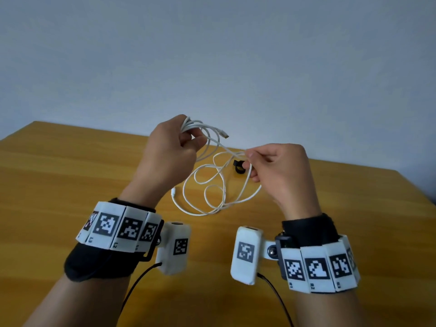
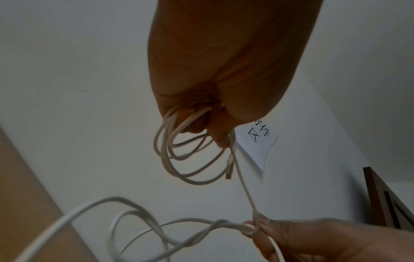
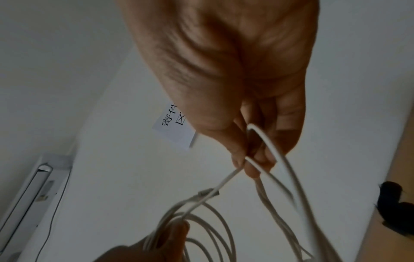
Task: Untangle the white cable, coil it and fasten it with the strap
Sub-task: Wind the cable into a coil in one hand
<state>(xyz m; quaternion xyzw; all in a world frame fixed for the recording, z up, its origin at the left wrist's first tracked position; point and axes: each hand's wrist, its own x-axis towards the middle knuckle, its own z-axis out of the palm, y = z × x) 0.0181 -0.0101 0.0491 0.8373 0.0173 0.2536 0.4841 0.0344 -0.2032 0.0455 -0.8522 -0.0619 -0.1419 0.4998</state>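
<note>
Left hand (image 1: 168, 147) gripping a few coiled loops of white cable (image 1: 213, 185); right hand (image 1: 276, 168) pinching 1 strand. Black strap (image 1: 238, 166) on wooden table (image 1: 70, 175).

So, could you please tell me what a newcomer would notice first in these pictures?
The thin white cable stands out: a few loops bunched in the left hand raised above the wooden table, the rest trailing in tangled loops onto it. The right hand pinches a strand in mid-air, and a small black strap lies just behind.
</note>
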